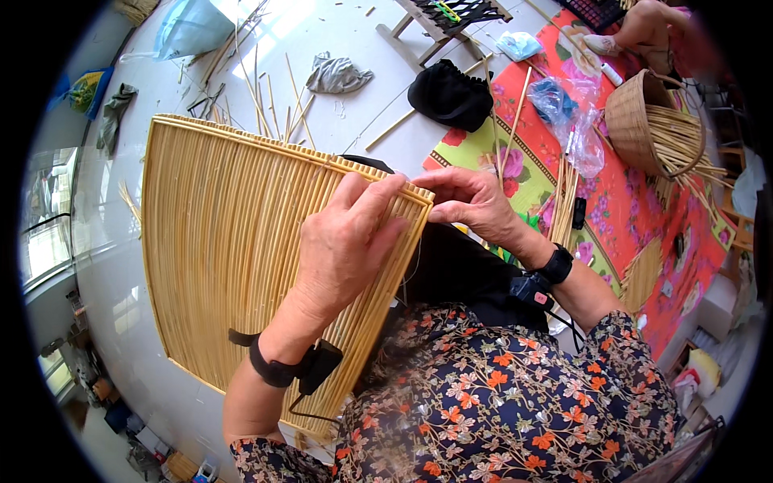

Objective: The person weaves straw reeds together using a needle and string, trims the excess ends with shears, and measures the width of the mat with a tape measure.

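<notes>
A large panel of straw-coloured reeds [233, 225], laid side by side and edged with thin rods, spans the left and middle of the view, tilted over my lap. My left hand [342, 245] lies over its face near the upper right corner, fingers curled onto the top rim. At that same corner is my right hand [479, 205], thumb and fingers closed around the edge; its fingertips are partly hidden behind the rim. A fine thread hangs beside the panel's right edge, below the corner. Both wrists wear black straps with small devices.
Loose reed sticks [274, 105] lie on the pale tiled floor beyond the panel. A grey cloth [338, 74] and a black cloth [451, 95] are farther off. To the right, a wicker basket [636, 121] full of reeds rests on a red floral mat [612, 217]. Another person sits at the far right.
</notes>
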`<state>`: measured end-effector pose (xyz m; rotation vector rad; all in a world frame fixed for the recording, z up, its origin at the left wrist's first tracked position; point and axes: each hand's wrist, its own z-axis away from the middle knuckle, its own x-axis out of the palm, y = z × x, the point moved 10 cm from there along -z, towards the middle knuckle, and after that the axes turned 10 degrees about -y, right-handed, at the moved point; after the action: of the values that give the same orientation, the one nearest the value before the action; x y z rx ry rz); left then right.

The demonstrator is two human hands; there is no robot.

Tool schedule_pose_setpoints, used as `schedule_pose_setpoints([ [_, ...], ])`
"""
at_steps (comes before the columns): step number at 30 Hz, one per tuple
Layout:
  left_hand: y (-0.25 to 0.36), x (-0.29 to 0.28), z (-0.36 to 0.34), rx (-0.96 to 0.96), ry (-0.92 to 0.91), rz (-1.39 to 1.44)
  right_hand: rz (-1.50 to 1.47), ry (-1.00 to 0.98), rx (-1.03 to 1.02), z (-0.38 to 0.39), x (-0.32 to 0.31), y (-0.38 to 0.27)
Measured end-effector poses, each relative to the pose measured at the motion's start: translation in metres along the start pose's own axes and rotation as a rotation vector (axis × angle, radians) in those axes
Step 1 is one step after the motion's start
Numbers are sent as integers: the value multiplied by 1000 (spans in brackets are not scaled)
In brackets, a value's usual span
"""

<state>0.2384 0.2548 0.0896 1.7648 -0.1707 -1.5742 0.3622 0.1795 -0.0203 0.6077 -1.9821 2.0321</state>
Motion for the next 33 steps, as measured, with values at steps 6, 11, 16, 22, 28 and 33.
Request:
schedule_pose_setpoints([
  [6,0,2,-2,6,-12,-2,23,21,21,3,-2,-2],
  [11,1,4,-3,3,30,-29,47,32,33,5,-2,-5],
  [16,8,6,4,11,52,-61,44,17,42,6,-1,-6],
  [22,5,3,9,-13,82,45,-12,-9,57,5,0,-3],
  [28,18,7,23,18,-7,5,-16,-4,56,6,3,-2],
  [33,23,12,32,-3,-26,25,-9,0,70,6,5,1],
])
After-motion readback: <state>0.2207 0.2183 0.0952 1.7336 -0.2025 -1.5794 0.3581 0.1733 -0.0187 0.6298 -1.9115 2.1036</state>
